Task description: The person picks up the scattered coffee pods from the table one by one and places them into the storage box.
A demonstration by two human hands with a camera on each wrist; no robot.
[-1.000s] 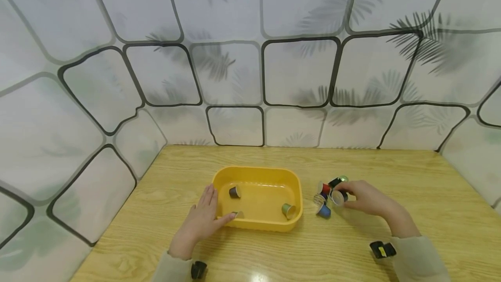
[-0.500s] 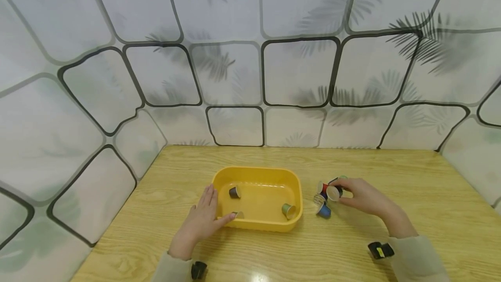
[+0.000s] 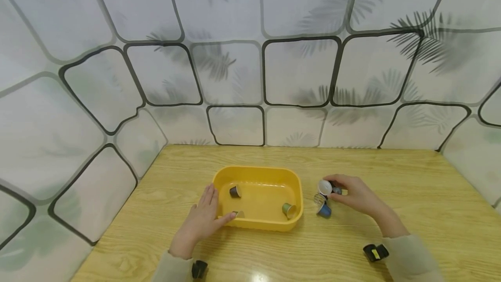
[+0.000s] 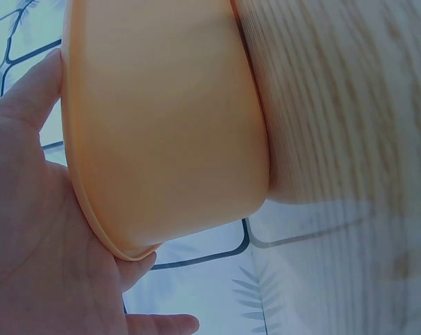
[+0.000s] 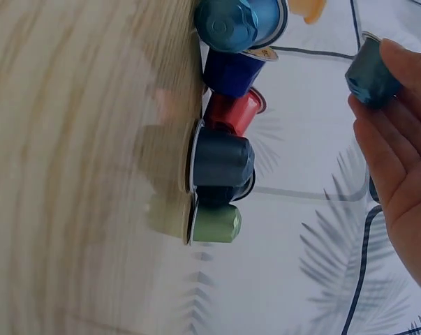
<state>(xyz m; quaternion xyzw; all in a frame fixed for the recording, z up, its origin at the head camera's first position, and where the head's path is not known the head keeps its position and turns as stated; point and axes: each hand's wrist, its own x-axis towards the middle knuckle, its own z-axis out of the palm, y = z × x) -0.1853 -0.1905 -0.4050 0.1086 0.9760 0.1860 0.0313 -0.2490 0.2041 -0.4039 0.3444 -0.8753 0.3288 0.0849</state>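
Note:
My right hand [image 3: 358,194] pinches a dark teal coffee capsule [image 5: 372,75] between thumb and fingers, its pale lid facing left in the head view. The held capsule is above a cluster of others on the table, among them a blue capsule [image 3: 324,210], a red capsule [image 5: 234,112], a dark grey capsule [image 5: 224,159] and a green capsule [image 5: 217,223]. My left hand [image 3: 199,221] rests on the left end of the yellow tray [image 3: 258,225], fingers straight along the rim and thumb over the near edge. Inside lie a dark capsule [image 3: 235,192], a green capsule [image 3: 288,210] and one partly hidden by the thumb.
The wooden table [image 3: 266,251] meets a patterned wall covering [image 3: 297,73] at the back and on both sides. The tray stands left of the capsule cluster with a narrow strip of wood between them.
My right hand has moved left and slightly up with the pinched capsule, which now covers the red one in the head view. The left hand and tray stay put.

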